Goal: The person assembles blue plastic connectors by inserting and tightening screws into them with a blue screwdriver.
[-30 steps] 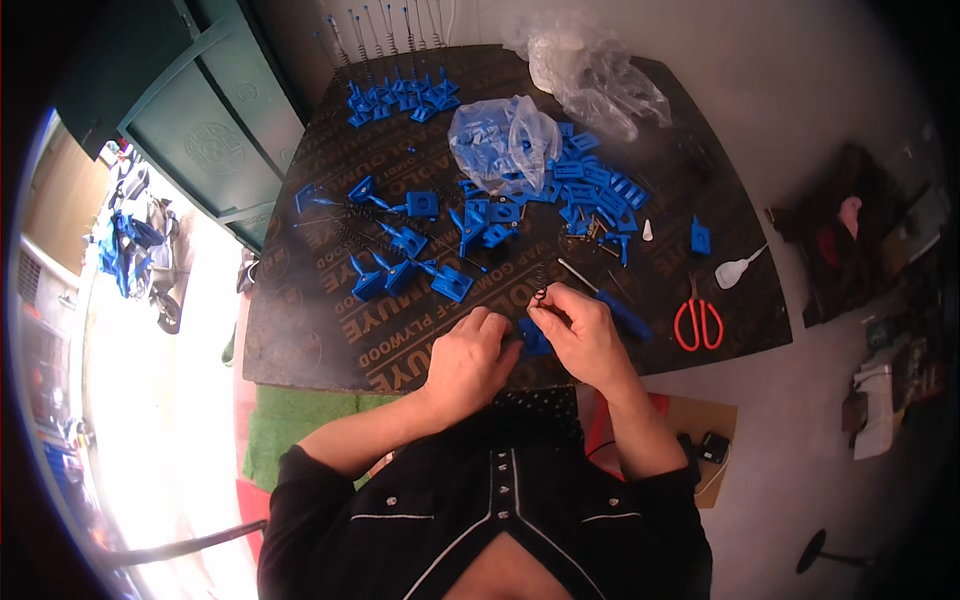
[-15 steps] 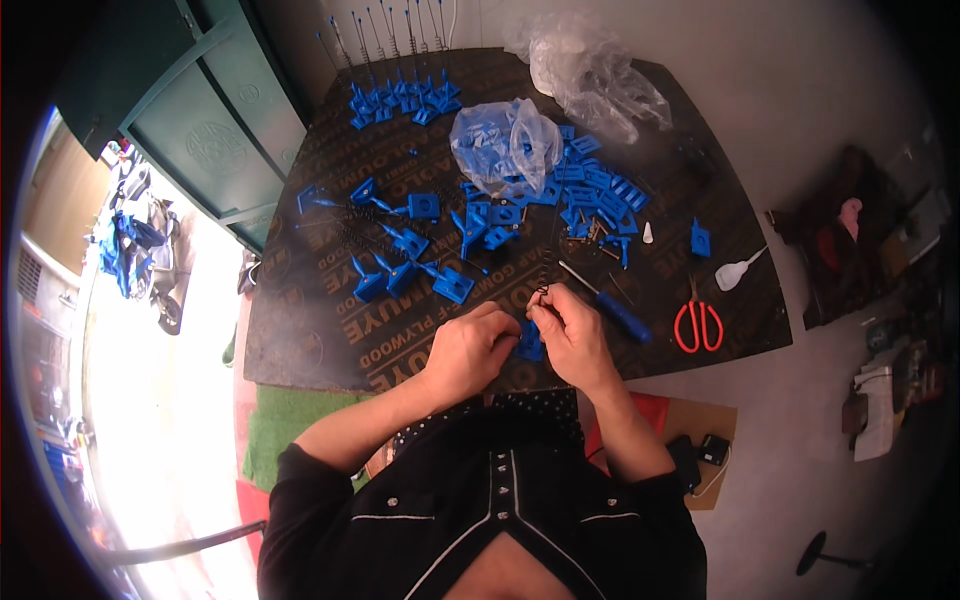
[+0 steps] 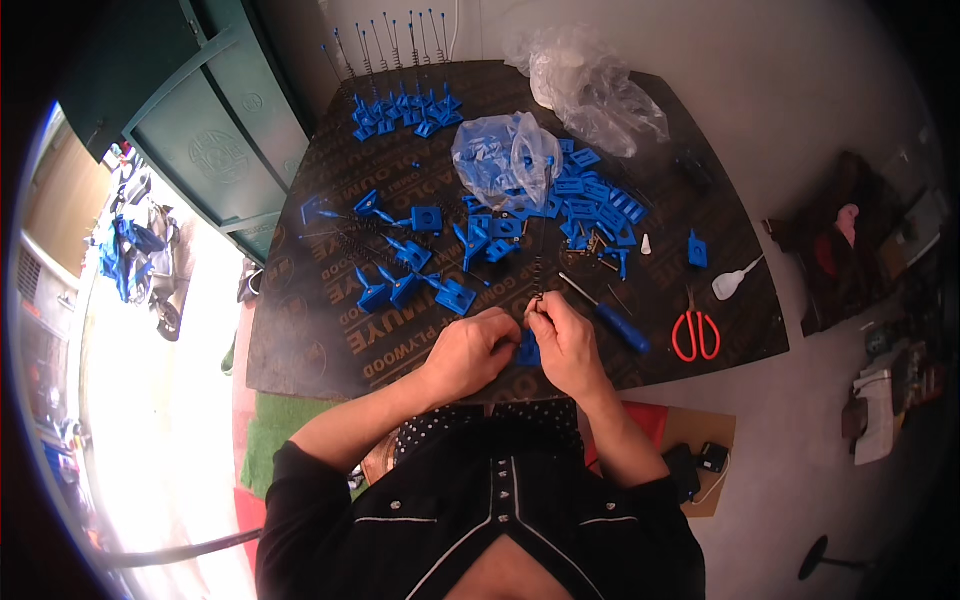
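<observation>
— Pinching hard, are they? Both hands look busy at the near edge of the table (image 3: 330,330).

— Yes. The left hand (image 3: 470,352) is curled narrow around a small blue plastic piece (image 3: 528,349), which sits between the two hands, just above the table's near edge. The right hand (image 3: 566,340) is also closed tight, its fingertips (image 3: 541,312) nipping the lower end of a thin dark spring (image 3: 538,282) that runs away toward the far side.

— How would that piece handle?

— Light and stiff, I'd judge, a moulded part with hard corners; a grip on its flat sides should hold it steady. The spring looks springy and slippery, so its end coil is the place to take it, close to the piece.

— And around them?

— Just right of the right hand lies a blue-handled screwdriver (image 3: 610,318), then red-handled scissors (image 3: 696,332) further right. Beyond the hands, loose blue parts (image 3: 420,270) are scattered, with a clear bag of blue parts (image 3: 505,160) at the middle and a crumpled empty-looking bag (image 3: 595,90) at the far edge. A row of assembled pieces with wires (image 3: 400,105) stands far left.
</observation>
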Demonstrator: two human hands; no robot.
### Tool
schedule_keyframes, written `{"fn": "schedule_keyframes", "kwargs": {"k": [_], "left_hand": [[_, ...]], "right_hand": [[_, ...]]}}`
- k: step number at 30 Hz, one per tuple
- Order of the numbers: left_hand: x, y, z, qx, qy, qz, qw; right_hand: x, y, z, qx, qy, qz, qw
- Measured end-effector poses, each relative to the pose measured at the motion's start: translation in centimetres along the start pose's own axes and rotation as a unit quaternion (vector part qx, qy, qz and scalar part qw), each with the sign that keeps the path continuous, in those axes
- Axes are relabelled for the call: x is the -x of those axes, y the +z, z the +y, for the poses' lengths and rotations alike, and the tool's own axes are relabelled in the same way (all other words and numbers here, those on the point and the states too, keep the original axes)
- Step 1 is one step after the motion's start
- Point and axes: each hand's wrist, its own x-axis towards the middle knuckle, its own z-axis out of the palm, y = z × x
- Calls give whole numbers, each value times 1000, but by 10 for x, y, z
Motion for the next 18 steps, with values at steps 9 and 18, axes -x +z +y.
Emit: {"fn": "schedule_keyframes", "kwargs": {"k": [9, 18], "left_hand": [[0, -1, 1, 6, 2, 3, 1000], [1, 0, 4, -25, -1, 2, 1000]], "right_hand": [[-2, 0, -1, -9, -10, 10, 1000], [0, 3, 1, -2, -26, 31, 999]]}}
